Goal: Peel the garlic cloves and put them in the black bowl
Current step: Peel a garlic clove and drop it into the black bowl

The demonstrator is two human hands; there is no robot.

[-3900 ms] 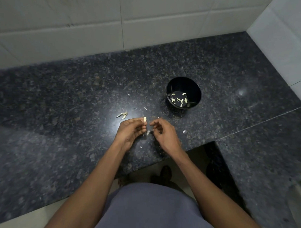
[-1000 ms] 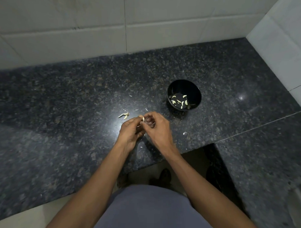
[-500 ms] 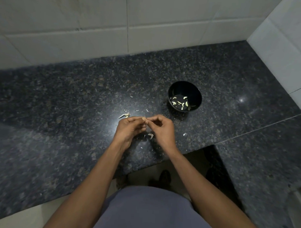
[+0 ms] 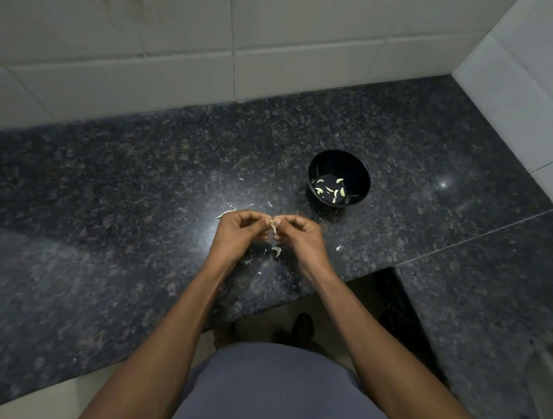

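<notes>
Pinched between left hand [image 4: 236, 236] and right hand [image 4: 302, 238], garlic clove [image 4: 272, 227] risks slipping onto counter [image 4: 112, 219].

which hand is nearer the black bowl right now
Right. The right hand is just below and left of the black bowl in the view; the left hand is farther left. Both pinch one garlic clove between them.
</notes>
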